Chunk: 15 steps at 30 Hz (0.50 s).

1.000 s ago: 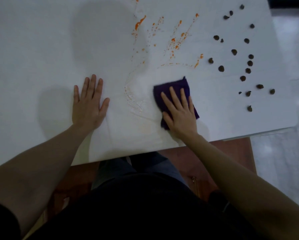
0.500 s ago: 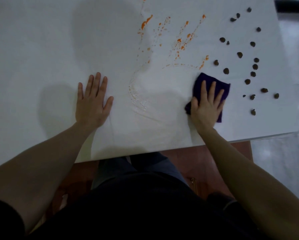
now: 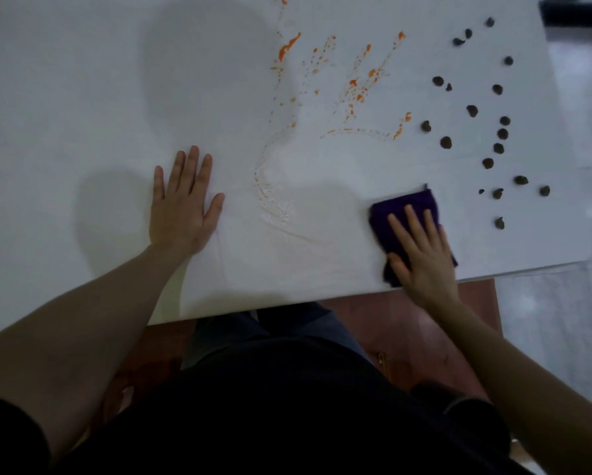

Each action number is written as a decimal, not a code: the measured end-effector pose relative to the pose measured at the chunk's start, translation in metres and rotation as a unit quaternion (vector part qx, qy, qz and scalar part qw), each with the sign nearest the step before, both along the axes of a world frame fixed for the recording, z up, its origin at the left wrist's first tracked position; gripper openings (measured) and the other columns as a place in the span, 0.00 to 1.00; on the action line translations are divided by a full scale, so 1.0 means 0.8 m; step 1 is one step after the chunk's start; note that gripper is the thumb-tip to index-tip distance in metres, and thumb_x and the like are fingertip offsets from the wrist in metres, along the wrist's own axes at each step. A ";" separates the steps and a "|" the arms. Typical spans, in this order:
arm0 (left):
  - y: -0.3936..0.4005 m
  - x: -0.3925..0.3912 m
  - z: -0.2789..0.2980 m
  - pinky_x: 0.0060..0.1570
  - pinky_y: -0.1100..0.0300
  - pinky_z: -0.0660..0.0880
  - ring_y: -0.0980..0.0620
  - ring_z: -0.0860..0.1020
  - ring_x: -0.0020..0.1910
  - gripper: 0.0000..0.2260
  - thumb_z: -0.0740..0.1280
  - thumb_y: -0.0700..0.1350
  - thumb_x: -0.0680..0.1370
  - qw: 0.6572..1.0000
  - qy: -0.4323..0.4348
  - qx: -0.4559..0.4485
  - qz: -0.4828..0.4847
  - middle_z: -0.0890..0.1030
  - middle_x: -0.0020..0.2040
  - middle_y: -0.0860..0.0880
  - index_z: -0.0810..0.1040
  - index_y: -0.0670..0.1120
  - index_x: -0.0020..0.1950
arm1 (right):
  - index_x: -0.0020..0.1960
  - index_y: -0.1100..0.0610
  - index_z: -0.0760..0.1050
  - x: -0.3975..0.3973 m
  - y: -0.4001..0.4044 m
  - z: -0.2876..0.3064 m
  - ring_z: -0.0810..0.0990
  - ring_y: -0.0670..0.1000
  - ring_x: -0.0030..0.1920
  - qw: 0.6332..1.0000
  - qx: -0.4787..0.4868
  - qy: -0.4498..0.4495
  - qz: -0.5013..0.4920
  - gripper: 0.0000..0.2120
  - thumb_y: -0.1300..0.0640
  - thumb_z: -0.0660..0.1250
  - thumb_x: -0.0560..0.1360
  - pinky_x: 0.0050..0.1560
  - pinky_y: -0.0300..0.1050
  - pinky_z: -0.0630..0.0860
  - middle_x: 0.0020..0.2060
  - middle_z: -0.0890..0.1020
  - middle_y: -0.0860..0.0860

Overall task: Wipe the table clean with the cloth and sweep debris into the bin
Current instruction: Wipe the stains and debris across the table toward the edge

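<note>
A folded purple cloth [image 3: 399,214] lies near the front edge of the white table [image 3: 82,97], right of centre. My right hand [image 3: 421,255] presses flat on it, fingers spread and pointing away from me. My left hand [image 3: 183,204] rests flat on the bare table to the left, palm down, holding nothing. Orange sauce splatter [image 3: 352,87] streaks the table's far middle, and a faint smeared arc [image 3: 270,200] runs between my hands. Several dark debris lumps [image 3: 493,149] are scattered on the table's right part, beyond and right of the cloth. No bin is in view.
The table's right edge [image 3: 568,166] borders a pale tiled floor [image 3: 579,303]. A reddish-brown wooden seat [image 3: 407,323] shows under the front edge beside my legs. A dark object [image 3: 575,12] sits at the top right corner.
My right hand slid the cloth from the middle of the table to the right, then back toward the front edge. My left hand stayed flat in place.
</note>
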<state>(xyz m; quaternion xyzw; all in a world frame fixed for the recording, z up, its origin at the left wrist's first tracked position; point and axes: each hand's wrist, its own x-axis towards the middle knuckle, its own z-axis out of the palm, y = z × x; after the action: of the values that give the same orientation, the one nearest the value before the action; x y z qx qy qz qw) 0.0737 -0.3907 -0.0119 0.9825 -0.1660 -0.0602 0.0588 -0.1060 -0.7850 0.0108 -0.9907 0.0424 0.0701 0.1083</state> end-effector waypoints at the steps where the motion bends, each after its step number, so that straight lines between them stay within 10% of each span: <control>1: 0.000 0.000 0.000 0.78 0.44 0.43 0.49 0.47 0.81 0.30 0.46 0.59 0.82 1.000 0.000 0.000 -0.001 0.48 0.82 0.48 0.48 0.49 0.82 | 0.80 0.47 0.54 0.006 -0.015 0.002 0.48 0.58 0.79 1.000 -0.004 0.008 -0.028 0.30 0.44 0.52 0.78 0.77 0.61 0.51 0.80 0.54 0.52; 8: 0.001 0.000 0.000 0.78 0.44 0.43 0.49 0.46 0.81 0.30 0.46 0.59 0.82 1.000 0.004 -0.002 -0.001 0.47 0.82 0.49 0.47 0.49 0.82 | 0.80 0.46 0.52 0.052 -0.043 0.003 0.45 0.59 0.79 0.991 0.014 0.005 -0.129 0.30 0.44 0.49 0.79 0.78 0.59 0.44 0.80 0.52 0.52; 15: 0.000 0.001 0.000 0.78 0.43 0.43 0.49 0.46 0.81 0.30 0.46 0.59 0.82 1.000 0.003 -0.001 -0.002 0.47 0.82 0.49 0.47 0.49 0.82 | 0.80 0.49 0.53 -0.011 0.007 -0.002 0.45 0.59 0.79 1.000 0.016 -0.021 0.011 0.29 0.48 0.53 0.80 0.76 0.64 0.49 0.80 0.52 0.53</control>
<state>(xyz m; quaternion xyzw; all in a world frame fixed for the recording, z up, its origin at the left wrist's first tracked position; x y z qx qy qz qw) 0.0742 -0.3903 -0.0122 0.9819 -0.1680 -0.0631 0.0605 -0.1147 -0.7797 0.0095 -0.9906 0.0283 0.0509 0.1240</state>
